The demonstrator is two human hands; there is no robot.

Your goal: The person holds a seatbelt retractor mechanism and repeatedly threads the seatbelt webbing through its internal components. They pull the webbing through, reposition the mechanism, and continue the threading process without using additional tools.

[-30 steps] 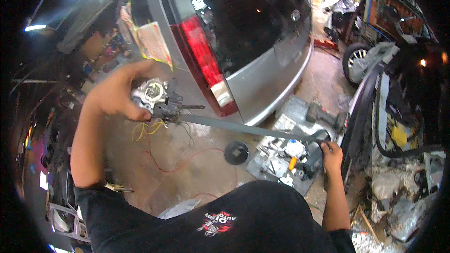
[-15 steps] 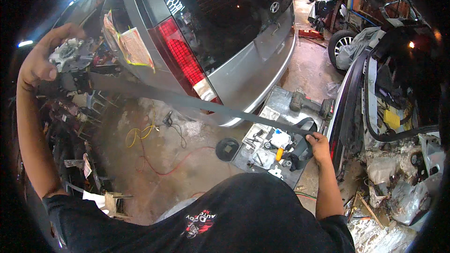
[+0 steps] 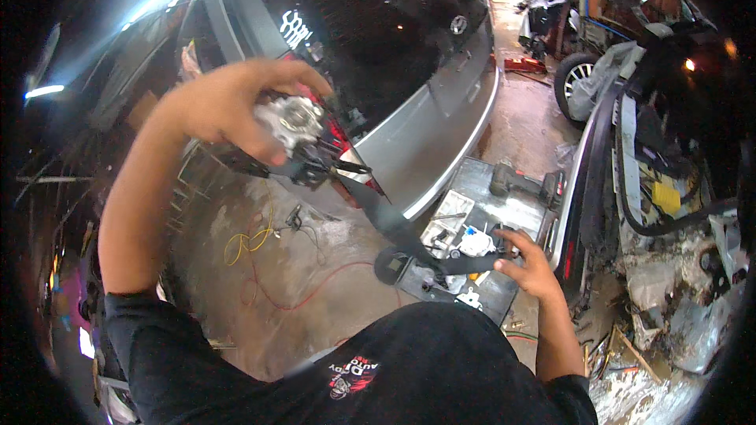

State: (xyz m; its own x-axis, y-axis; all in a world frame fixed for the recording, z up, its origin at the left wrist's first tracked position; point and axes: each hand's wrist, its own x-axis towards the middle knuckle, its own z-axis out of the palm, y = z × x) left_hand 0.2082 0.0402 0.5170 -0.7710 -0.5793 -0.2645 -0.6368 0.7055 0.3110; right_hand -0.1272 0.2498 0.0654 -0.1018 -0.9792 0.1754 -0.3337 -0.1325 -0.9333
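Left hand (image 3: pixel 232 108) grips mechanism (image 3: pixel 294 120) — slack strap (image 3: pixel 384 217) crosses tray (image 3: pixel 474 173) edge.

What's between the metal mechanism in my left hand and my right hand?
In the head view, a dark strap slants down from the metal mechanism in your left hand toward your right hand.

The person is wearing a black T-shirt (image 3: pixel 465 362). It is carrying a small print (image 3: pixel 353 376) of white lettering, red patches and a pale figure. The left sleeve (image 3: pixel 150 338) and right sleeve (image 3: pixel 575 399) are ending short, leaving the forearms (image 3: pixel 140 216) and both hands (image 3: pixel 529 266) bare.
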